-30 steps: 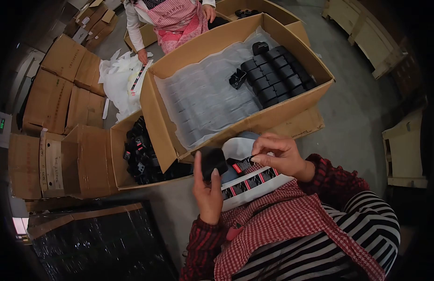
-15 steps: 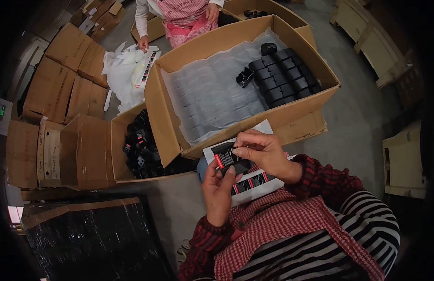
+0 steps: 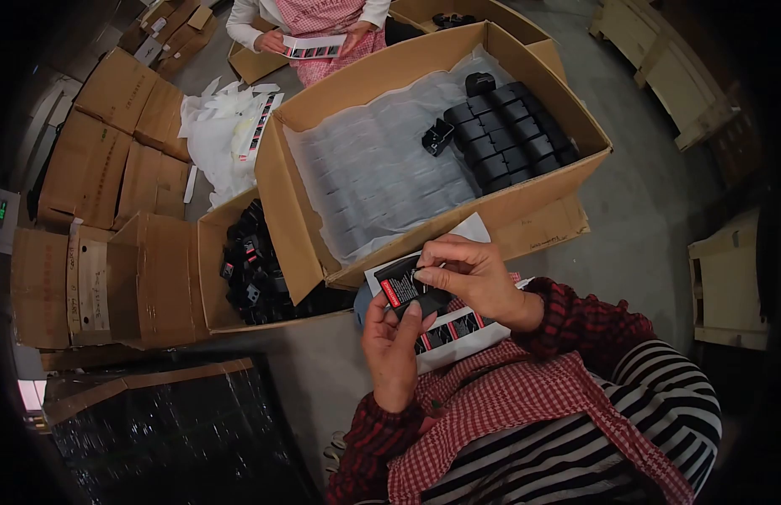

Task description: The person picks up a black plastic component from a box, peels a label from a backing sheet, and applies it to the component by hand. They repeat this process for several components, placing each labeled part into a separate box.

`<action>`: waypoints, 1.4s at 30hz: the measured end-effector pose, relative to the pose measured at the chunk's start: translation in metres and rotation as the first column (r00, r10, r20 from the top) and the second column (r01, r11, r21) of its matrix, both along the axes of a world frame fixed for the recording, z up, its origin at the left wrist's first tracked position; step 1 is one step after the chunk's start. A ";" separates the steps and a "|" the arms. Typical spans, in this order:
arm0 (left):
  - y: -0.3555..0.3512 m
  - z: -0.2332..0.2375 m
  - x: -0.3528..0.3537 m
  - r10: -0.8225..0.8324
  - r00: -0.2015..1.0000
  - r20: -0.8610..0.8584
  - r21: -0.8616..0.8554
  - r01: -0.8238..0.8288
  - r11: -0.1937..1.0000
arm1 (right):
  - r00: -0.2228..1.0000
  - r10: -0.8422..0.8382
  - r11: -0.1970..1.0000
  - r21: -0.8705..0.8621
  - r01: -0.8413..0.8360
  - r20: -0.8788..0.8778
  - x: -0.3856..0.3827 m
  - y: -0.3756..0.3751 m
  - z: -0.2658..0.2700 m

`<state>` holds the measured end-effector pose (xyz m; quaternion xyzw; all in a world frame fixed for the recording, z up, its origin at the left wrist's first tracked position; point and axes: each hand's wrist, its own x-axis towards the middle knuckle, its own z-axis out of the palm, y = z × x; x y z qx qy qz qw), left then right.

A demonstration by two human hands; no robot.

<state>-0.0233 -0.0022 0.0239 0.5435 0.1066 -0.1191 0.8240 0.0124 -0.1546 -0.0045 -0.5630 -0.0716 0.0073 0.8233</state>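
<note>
Between my two hands is a black part (image 3: 421, 301) with a black-and-red label (image 3: 398, 289) on its face. My left hand (image 3: 392, 341) grips the part from below, thumb on its front. The fingers of my right hand (image 3: 468, 273) are pinched at the label's right edge; whether they hold the label or the part is too small to tell. Under the part, a white sheet of labels (image 3: 470, 337) lies on my lap, with several black-and-red labels in a row.
An open carton (image 3: 382, 250) ahead holds rows of black parts (image 3: 508, 135) and a translucent liner (image 3: 373, 160). Left of it, another box (image 3: 207, 278) contains loose black parts. A co-worker (image 3: 323, 21) holds a label strip (image 3: 313, 47). Black-wrapped load (image 3: 188, 429) stands lower left.
The co-worker has lifted a label strip and now holds it in both hands. My hands have barely moved, still at the labelled part. The view has shifted slightly.
</note>
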 end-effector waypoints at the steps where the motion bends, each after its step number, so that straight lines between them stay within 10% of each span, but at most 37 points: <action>1: 0.000 0.000 0.000 -0.004 1.000 -0.001 0.001 0.004 1.000 | 1.000 -0.004 1.000 -0.010 0.004 -0.005 0.000 0.000 0.000; 42: 0.000 -0.013 0.004 0.034 0.999 0.026 0.087 -0.036 0.996 | 0.959 -0.089 0.848 -0.484 0.216 0.271 -0.002 0.008 0.006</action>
